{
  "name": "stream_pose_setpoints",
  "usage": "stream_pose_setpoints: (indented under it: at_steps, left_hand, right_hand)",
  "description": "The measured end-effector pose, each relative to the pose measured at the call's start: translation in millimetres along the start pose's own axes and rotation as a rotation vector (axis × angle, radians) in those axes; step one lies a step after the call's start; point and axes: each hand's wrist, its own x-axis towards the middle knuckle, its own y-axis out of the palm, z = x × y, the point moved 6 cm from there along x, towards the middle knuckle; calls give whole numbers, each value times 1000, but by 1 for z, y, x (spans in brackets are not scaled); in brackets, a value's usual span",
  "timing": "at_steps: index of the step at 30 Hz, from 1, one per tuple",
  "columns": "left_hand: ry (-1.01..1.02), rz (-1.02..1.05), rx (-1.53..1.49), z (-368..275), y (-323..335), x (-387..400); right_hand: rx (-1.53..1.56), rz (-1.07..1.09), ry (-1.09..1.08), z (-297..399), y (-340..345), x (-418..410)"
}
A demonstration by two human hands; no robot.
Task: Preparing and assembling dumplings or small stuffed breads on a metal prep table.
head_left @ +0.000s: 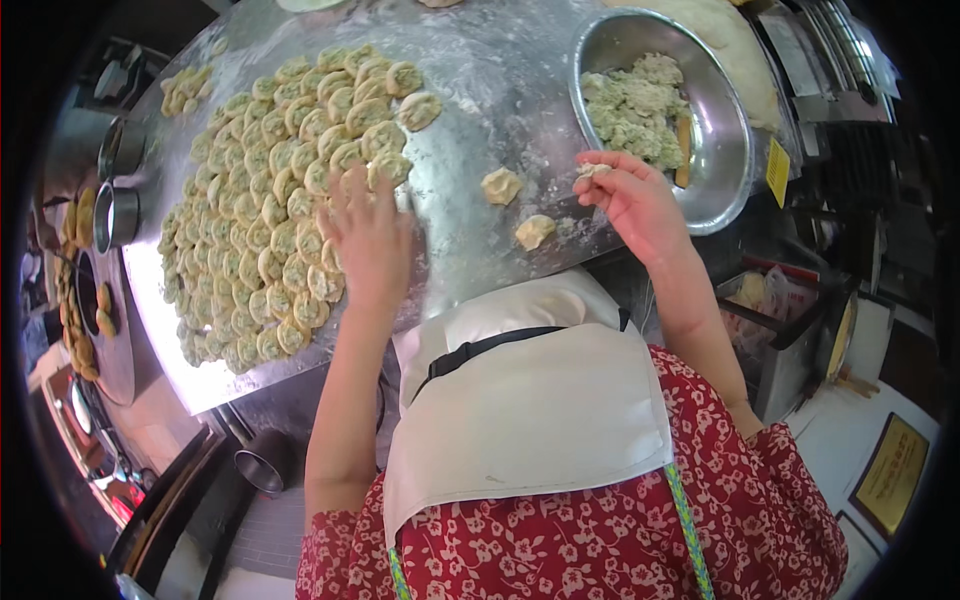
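Observation:
My left hand (371, 244), slightly blurred, is over the right edge of a large batch of small round filled dough pieces (262, 195) laid closely on a floured metal table (465, 97). Whether it touches them I cannot tell. Between the fingertips of my right hand (630, 199) is a small bit of dough (592, 170), beside the near rim of a steel bowl (724, 135). That bowl holds a pale green-flecked filling (637, 112) and a flat wooden stick (683, 146). Two loose dough lumps, one farther (501, 186) and one nearer (535, 232), lie between my hands.
Behind the bowl spreads a big sheet of pale dough (720, 37). A small cluster of dough pieces (186, 90) sits at the far left. Metal pots (116, 217) stand beyond the table's left edge. At the right is an open container with plastic bags (765, 300).

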Motion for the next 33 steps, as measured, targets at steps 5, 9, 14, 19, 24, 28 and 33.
stream_pose_setpoints:
  at_steps: [5, 9, 14, 19, 24, 28, 33]
  left_hand:
    - [140, 102, -648, -94, 19, 27]
    - [182, 195, -619, -107, 68, 31]
    - [77, 31, -815, -69, 20, 13]
    - [239, 155, -669, -37, 30, -39]
    - [-82, 283, -772, -49, 46, -4]
    - [162, 257, -179, -88, 63, 12]
    - [156, 231, -161, -82, 74, 27]
  right_hand:
    - [-99, 17, 99, -11, 10, -22]
    - [-145, 55, 181, -22, 20, -24]
    - [-118, 66, 148, 8, -14, -35]
    - [-199, -173, 20, 50, -92, -34]
    - [-627, -494, -64, 58, -193, -2]
    - [-863, -563, 153, 48, -203, 24]
    - [-904, -522, 128, 29, -195, 43]
